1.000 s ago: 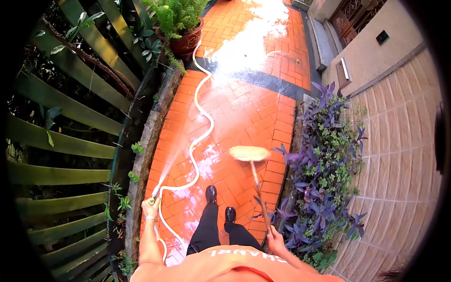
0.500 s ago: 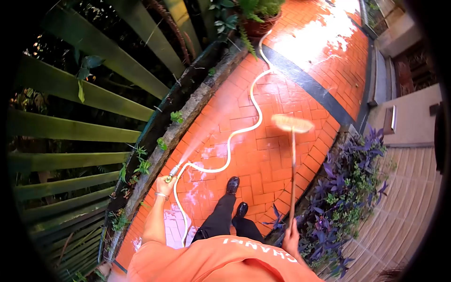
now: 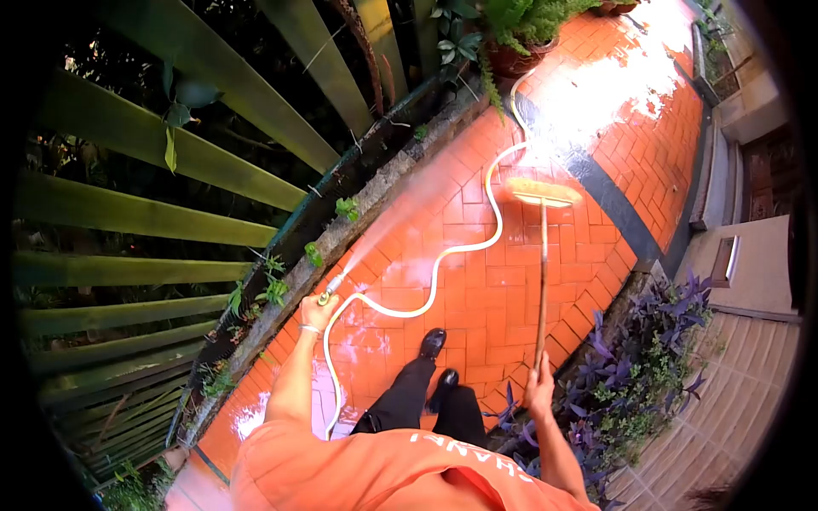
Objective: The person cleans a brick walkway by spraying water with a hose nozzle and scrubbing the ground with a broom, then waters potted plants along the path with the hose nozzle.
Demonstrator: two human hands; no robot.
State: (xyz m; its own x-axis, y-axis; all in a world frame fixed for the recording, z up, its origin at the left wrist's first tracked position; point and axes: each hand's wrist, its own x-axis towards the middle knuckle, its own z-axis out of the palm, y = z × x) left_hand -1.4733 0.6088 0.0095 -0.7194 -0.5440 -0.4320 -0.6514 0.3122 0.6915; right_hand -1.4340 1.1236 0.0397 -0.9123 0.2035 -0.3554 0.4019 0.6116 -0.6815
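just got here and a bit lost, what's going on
A person stands on a brick path. Their left grip holds a nozzle spraying water along the path's edge on the fence side. Their right grip holds a broom that reaches out in front. A white hose snakes across the path, which looks wet and shiny.

The left grip (image 3: 318, 312) holds a spraying hose nozzle (image 3: 335, 286); the right grip (image 3: 538, 390), a broom (image 3: 544, 272), its blurred head (image 3: 545, 192) perhaps touching brick paving (image 3: 503, 294).
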